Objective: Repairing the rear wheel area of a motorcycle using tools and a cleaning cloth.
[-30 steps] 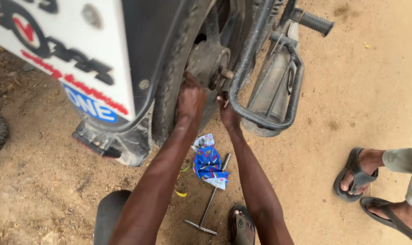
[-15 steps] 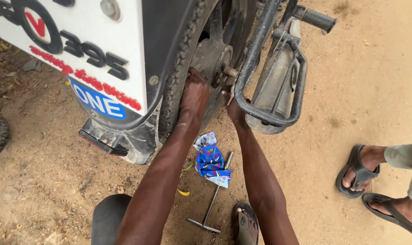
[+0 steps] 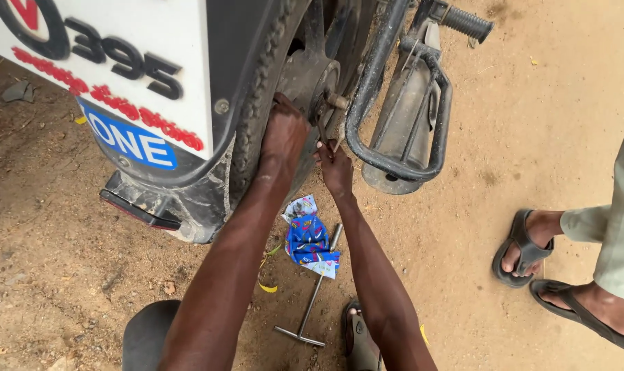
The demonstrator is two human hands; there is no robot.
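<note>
From the head camera, the view is seen to have closed in since a second ago, while both hands are kept at the wheel hub (image 3: 312, 75) of the motorcycle. The left hand (image 3: 284, 134) is clenched on the hub beside the tyre (image 3: 257, 103); the right hand (image 3: 336, 168) is pinched on a small part by the axle, so the hub work appears unfinished. What is pinched cannot be made out. A T-shaped wrench (image 3: 310, 306) and blue wrapper (image 3: 308, 240) are left on the ground. A bystander's sandalled feet (image 3: 532, 247) are cut off.
</note>
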